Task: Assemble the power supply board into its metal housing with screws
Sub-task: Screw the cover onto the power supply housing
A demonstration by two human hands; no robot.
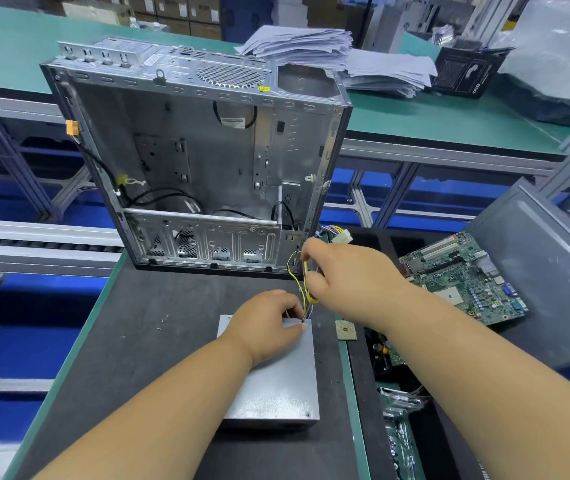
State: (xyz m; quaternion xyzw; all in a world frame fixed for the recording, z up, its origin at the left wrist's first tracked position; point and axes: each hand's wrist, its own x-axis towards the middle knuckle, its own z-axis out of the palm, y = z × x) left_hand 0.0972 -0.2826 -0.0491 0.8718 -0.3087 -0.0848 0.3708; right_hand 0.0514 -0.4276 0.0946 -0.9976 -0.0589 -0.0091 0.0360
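Gripping wire bundle above housing, both hands

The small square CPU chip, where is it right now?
In the head view, the CPU chip lies flat on the dark mat, just right of the metal housing and under the right hand's wrist.

A dark mat covered the green-edged bench. On it stood an open computer case, with a metal housing, small screws, a chip and a motherboard lying nearby.
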